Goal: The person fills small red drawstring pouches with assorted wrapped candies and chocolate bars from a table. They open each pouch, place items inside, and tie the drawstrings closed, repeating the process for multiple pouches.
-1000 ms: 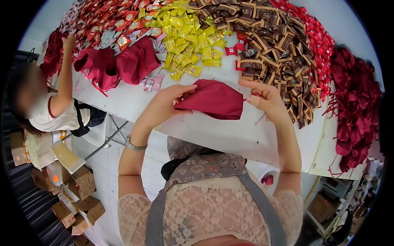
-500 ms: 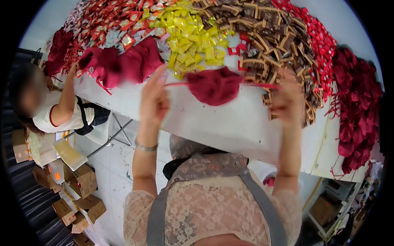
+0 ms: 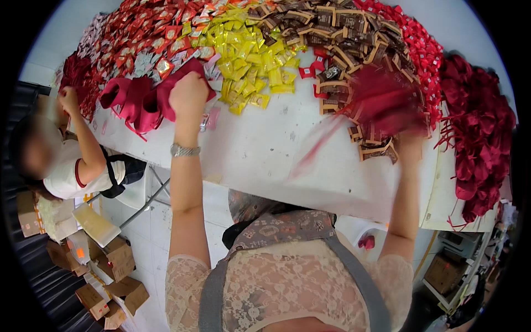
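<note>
My left hand [image 3: 188, 94], wearing a metal watch on the wrist, is closed on a maroon fabric pouch [image 3: 167, 94] at the group of pouches on the table's left part. Off to the right, my right hand [image 3: 410, 135] is smeared by motion beneath a blurred maroon pouch [image 3: 380, 97] that moves with it, cords trailing toward the lower left. That pouch is over brown-and-tan wrapped packets [image 3: 340, 22]. Yellow packets [image 3: 243, 66] lie heaped between my hands, with a few red packets [image 3: 308, 71] beside them.
A co-worker's arm [image 3: 83, 149] is raised at the table's left. Red-orange packets [image 3: 138, 39] heap at the back left, red ones [image 3: 423, 61] at the right. More maroon pouches [image 3: 478, 138] pile along the right. Cardboard boxes [image 3: 113, 260] stand below the white table [image 3: 287, 155].
The pouch that was stretched by its cords between my hands has swung right with my right hand. My left hand has moved left onto the pouch group. The co-worker's hand has shifted left.
</note>
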The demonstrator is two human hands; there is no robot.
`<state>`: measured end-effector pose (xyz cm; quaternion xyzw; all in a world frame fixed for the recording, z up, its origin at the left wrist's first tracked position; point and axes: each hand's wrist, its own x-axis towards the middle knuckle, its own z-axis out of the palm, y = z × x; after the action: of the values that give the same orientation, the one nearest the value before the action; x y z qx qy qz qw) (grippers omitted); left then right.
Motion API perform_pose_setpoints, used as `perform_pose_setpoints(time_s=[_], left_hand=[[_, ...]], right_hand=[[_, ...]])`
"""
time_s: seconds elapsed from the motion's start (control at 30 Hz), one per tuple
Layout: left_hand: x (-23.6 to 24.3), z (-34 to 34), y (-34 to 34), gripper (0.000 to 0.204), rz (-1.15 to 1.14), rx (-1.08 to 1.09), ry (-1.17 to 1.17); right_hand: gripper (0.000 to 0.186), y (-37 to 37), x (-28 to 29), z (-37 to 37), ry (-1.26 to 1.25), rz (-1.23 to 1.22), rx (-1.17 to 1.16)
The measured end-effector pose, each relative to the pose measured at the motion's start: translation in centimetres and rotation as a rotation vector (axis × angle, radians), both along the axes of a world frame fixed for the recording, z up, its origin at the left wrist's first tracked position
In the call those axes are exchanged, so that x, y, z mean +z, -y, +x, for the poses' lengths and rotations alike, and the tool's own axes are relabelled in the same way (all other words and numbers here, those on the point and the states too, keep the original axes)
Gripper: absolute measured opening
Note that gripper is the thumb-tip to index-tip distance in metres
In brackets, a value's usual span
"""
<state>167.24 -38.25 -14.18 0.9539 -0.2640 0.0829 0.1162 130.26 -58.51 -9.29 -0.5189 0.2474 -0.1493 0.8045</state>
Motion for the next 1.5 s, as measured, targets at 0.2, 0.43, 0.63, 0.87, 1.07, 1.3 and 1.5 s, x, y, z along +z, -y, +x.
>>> perform_pose_setpoints(time_s=[0.2,0.43,0.63,0.87,1.07,1.3,1.5], left_hand=[[3.6,-3.2,-2.0,0.017,-1.187,-0.066,-0.062],[6.4,-13.3,-4.7,0.021,-1.578,-0.182,-0.822],[2.8,-17.5,-4.8,0.028,-1.365,-0.21,-1.421],[0.9,-15.7,-6.1,0.019,-1.509,-0.294,-1.398],[0.8,-14.2,-5.5,0.017,-1.575,-0.366,-1.384],[-0.1,-14.4,-4.7,0.013,-1.326,-0.546,-1.219],[-3.7,-12.7,-3.5,0.015,-1.251,-0.372,-1.176]], right_hand=[[0.045,2.9,0.3,1.4,-0.197,-1.357,-0.364],[0.033,4.0,-4.2,9.8,-0.361,-2.037,0.104],[0.011,4.1,-3.3,15.7,-0.088,-1.401,-0.068],[0.013,4.9,-3.4,17.6,-0.548,-1.727,-0.002],[0.022,4.3,-2.6,17.7,-0.725,-1.871,0.353],[0.035,3.0,-2.0,19.0,-0.371,-0.79,0.16],[0.042,0.1,-4.2,21.7,-0.592,-1.425,0.063]])
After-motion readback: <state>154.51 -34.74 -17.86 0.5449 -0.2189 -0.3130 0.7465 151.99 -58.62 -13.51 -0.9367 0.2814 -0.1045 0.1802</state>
